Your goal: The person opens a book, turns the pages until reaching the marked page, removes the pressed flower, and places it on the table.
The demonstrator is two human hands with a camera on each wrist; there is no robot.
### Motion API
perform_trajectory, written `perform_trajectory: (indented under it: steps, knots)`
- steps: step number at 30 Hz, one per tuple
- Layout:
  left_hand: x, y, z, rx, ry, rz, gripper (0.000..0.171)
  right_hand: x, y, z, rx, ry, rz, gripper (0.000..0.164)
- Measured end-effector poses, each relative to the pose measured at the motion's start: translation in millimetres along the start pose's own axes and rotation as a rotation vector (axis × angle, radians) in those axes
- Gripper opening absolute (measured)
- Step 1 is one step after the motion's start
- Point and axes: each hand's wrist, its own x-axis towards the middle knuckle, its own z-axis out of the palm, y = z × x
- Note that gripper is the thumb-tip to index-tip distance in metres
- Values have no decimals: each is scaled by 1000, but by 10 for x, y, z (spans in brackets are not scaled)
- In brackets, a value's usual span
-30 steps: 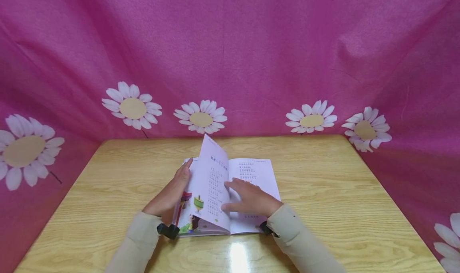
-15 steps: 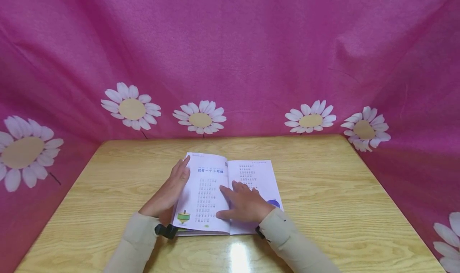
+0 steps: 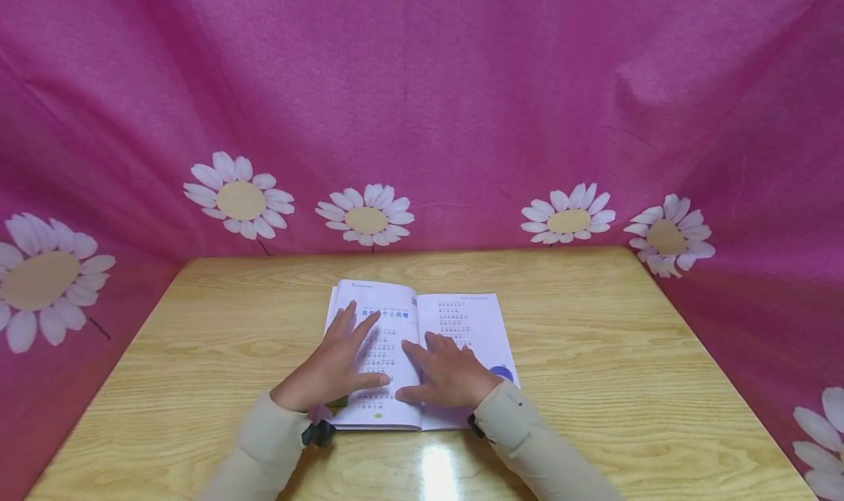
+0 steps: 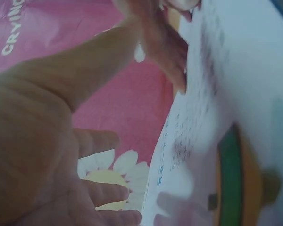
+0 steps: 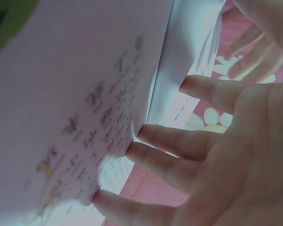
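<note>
An open book (image 3: pixel 461 310) with printed text lies on the table in the head view. My left hand (image 3: pixel 332 365) spreads over its left page, fingers apart and thumb pointing toward the fold. Part of a green spinning-top picture (image 4: pixel 231 174) shows on that page in the left wrist view. My right hand (image 3: pixel 451 373) lies across the fold and right page, its fingers extended. In the right wrist view the fingertips of the right hand (image 5: pixel 217 160) meet the paper. Beside the right wrist a purple round picture (image 3: pixel 502 373) shows on the right page.
The book rests on a wooden table (image 3: pixel 593 325). A pink cloth (image 3: pixel 461 120) with large white daisies hangs behind and at both sides. Dark straps circle both wrists below the beige sleeves (image 3: pixel 257 450).
The raised page has come down flat on the left side. My left hand has moved from the book's left edge onto that page; the right hand has shifted slightly left and down.
</note>
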Motion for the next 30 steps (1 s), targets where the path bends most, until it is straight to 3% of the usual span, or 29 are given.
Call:
perform_trajectory:
  steps: [4, 14, 30]
  knots:
    - [7, -4, 71, 28, -36, 25, 106, 0, -8, -8, 14, -12, 9, 83]
    - [11, -38, 200, 11, -140, -29, 104, -3, 0, -3, 27, -10, 11, 83]
    - [16, -67, 261, 61, -150, -68, 102, -20, 150, -158, 146, -8, -20, 81]
